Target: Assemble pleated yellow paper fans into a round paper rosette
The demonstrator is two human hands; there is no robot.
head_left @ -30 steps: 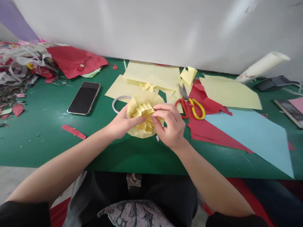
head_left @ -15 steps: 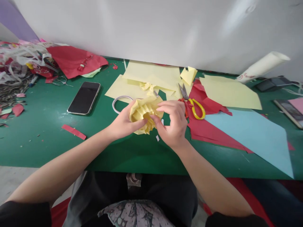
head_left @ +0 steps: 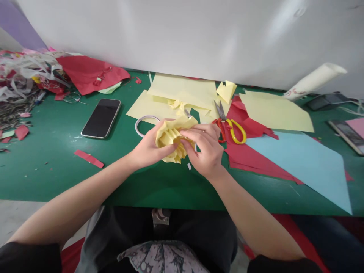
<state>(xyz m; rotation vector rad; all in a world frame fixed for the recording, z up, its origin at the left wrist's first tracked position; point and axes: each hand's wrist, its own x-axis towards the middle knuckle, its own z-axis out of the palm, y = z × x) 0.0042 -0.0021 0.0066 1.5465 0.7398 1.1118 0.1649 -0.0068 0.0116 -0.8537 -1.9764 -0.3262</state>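
With left hand (head_left: pixel 149 149) curled round the pleated yellow paper (head_left: pixel 170 136) and right hand (head_left: pixel 206 148) pinching it, I'd press gently.

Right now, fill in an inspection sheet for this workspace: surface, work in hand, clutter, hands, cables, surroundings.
Surface: green tabletop, red paper strip on it.
Work: pleated yellow paper piece, roughly round.
Clutter: open scissors, phone at left, light blue sheet, heaped scraps.
Left hand: thumb and fingers on the piece's left side.
Right hand: thumb and fingers on its right side.
Cables: pale cable at a black device, far right.
Surroundings: white wall behind.
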